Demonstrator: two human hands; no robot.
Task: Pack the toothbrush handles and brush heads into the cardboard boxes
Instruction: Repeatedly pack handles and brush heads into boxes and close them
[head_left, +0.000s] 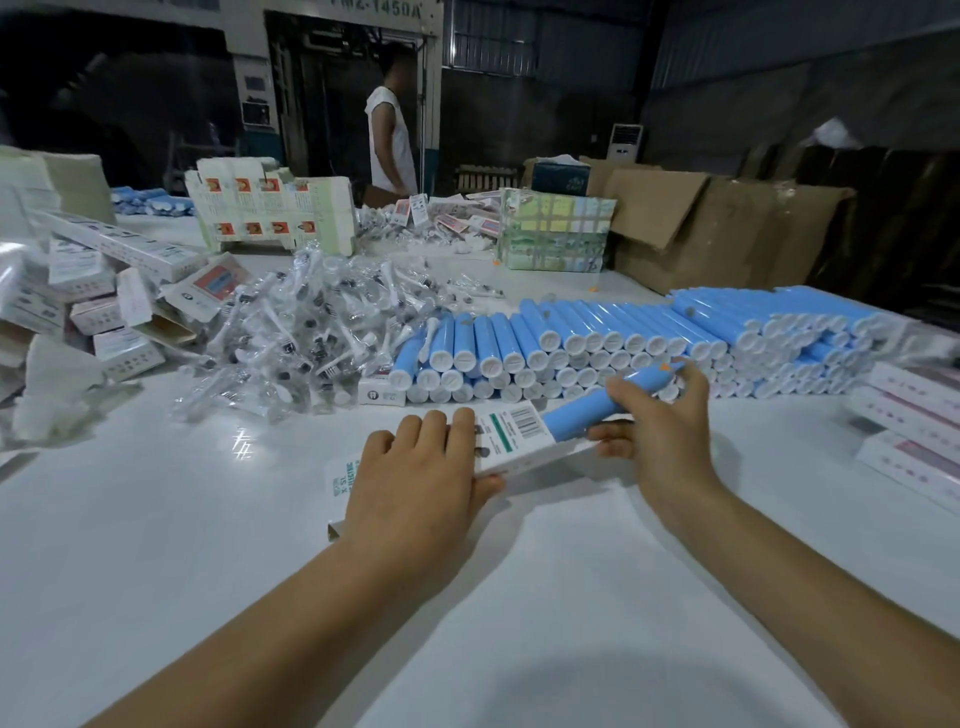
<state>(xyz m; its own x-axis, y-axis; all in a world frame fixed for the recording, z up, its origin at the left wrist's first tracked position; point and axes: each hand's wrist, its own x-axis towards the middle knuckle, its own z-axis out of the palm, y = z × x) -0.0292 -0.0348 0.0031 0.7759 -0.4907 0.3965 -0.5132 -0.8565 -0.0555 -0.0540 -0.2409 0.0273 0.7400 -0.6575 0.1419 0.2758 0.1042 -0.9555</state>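
Head view is showing us both forearms reaching forward over the white table (156, 545). We are pressing the left hand (415, 483), fingers straight and together, flat on the cardboard box (511, 434), which is lying on the table with its long axis running from near-left to far-right. We are gripping the blue toothbrush handle (587, 404) in the right hand (657, 426), fingers curled round it; its axis is lying nearly in line with the box, and its near end is meeting the box's open right end. The right hand is the nearer to that opening, so we judge the insertion to be its move. Just beyond, stacked blue handles (623, 343) are lying in rows; to their left, bagged brush heads (311, 322) are heaped. Farther back, printed cartons (270, 213) and brown shipping boxes (727, 228) are standing, and a person (389, 140) is standing in a dim workshop.
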